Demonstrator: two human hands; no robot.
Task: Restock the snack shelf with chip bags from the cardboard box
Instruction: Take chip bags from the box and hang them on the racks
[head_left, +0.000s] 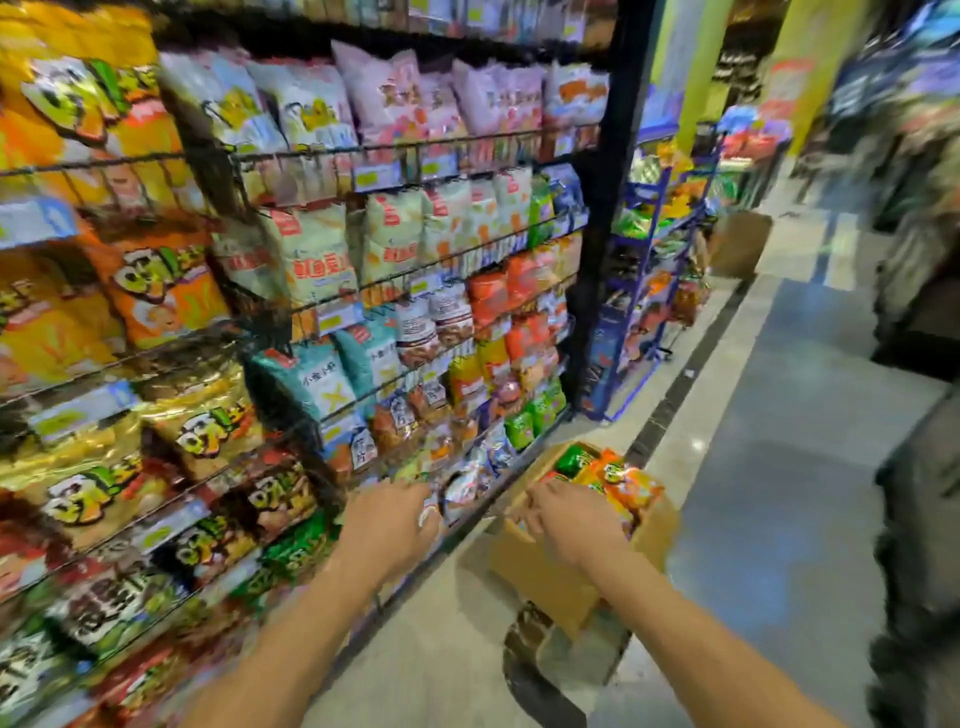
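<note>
Brown cardboard box (561, 577) sits on the grey tiled floor (779, 467), its left side just beside the foot of the black wire snack shelf (415, 149). The orange and green foil chip bags (621, 483) are heaped in the far end of the box and stick up above its rim. The top orange one lies slanted across the box. Blur is too heavy to call its long axis exactly.

Right hand (569, 522) is above the near-left rim of the box, back of the hand up. Its fingers (530, 506) are straight and point left of the box, and I see nothing in them. The bags are beyond that hand, toward the far right corner of the box, close but not touching.

Left hand (389, 519) is left of the box, at the shelf's lowest rail. Fingers look extended toward the packs there. Tips smear into the shelf front, so contact is unclear, and no bag in grip that I can see.

Judgement: the pick has not been made yet. The right hand is clearly the nearer one, so it needs to turn and reach forward and right over the rim to the top orange bag. The left is already on the shelf side to receive or make room. Risk: loose heap, so pulling one bag may tip others out of the box.
</note>
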